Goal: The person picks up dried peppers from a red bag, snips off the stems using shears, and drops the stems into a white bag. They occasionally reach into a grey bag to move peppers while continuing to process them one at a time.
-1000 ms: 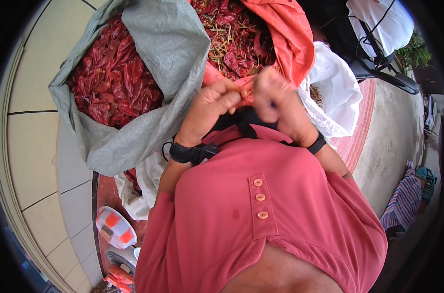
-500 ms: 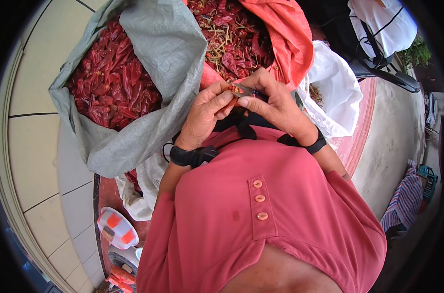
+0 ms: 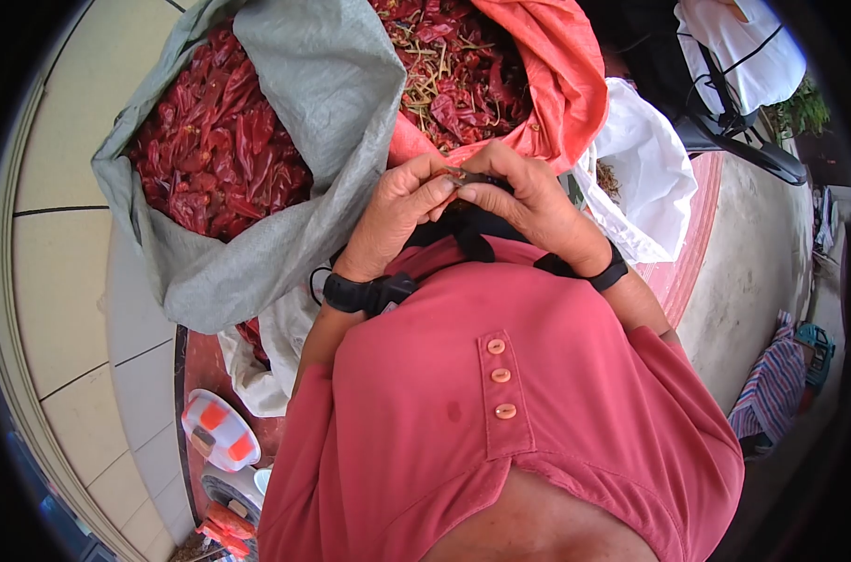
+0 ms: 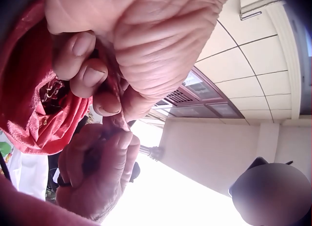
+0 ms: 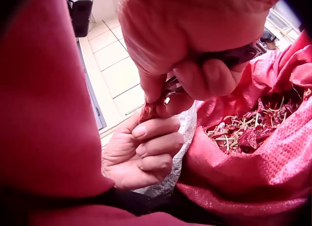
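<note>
My left hand [image 3: 388, 211] pinches a dried red chili pepper [image 5: 146, 112] between thumb and fingers, its other fingers folded in. Against it, my right hand [image 3: 542, 211] grips a small bladed tool with a dark handle [image 5: 229, 55]; a bit of shiny metal shows by the fingertips. The two hands meet in front of the chest, fingertips right at the pepper's end. Just beyond them stands an open red sack [image 3: 561, 75] holding chilies mixed with stems. To the left, a grey sack [image 3: 318, 75] is filled with glossy red chilies [image 3: 220, 140].
A white sack [image 3: 645, 187] with brown bits inside stands on the right, near a black vehicle part [image 3: 753, 150]. At lower left are another white sack [image 3: 290, 347] and a white-and-orange bowl [image 3: 221, 431]. A striped cloth [image 3: 770, 398] lies far right.
One second ago the right hand was blurred in motion above the left. It has come down against the left hand, the tool at the pepper; over the last half second both hands have barely moved.
</note>
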